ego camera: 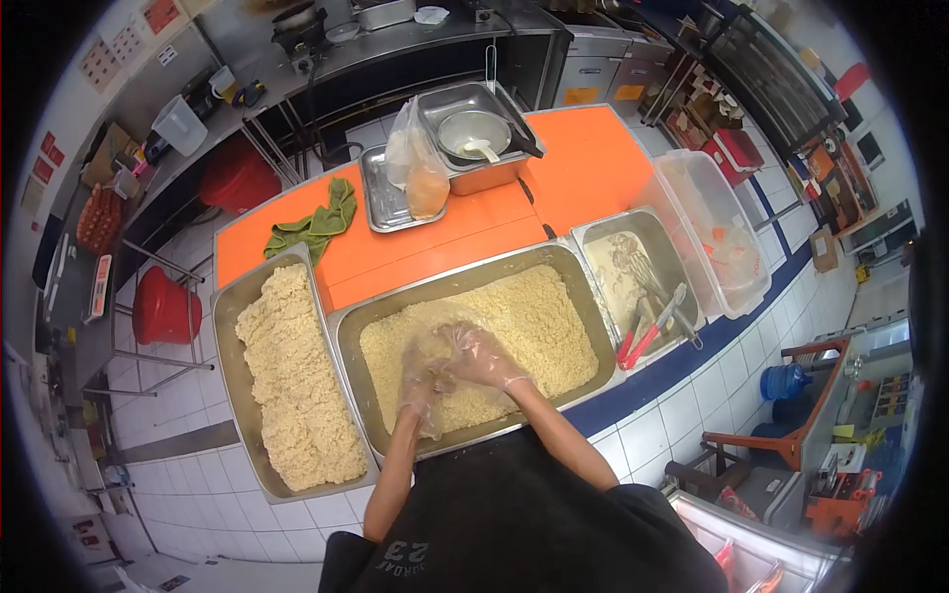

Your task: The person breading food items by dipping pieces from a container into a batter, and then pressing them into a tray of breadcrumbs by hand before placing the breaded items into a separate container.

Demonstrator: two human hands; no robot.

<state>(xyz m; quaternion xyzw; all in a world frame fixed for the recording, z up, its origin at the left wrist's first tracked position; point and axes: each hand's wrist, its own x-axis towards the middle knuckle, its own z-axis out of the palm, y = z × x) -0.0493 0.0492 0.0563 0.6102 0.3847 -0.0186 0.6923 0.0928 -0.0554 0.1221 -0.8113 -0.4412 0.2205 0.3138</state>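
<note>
My left hand [426, 382] and my right hand [482, 356], both in clear plastic gloves, are close together over the crumb coating [549, 319] in the middle steel pan [608, 356]. Something coated in crumbs seems to lie between them, but the gloves and blur hide what it is and how the fingers close. To the left, a long steel pan [222, 333] holds a pile of crumb-coated pieces [296, 385]. A smaller steel pan [586, 237] on the right holds pale batter [612, 256], a whisk [645, 274] and red-handled tongs [652, 330].
On the orange tabletop [586, 148] are a green cloth [319, 222], a steel tray [378, 215] with a plastic bag [422, 170], and a strainer [474, 133] with a white spoon over another pan. A clear plastic bin [712, 222] stands at the right, beyond the batter pan.
</note>
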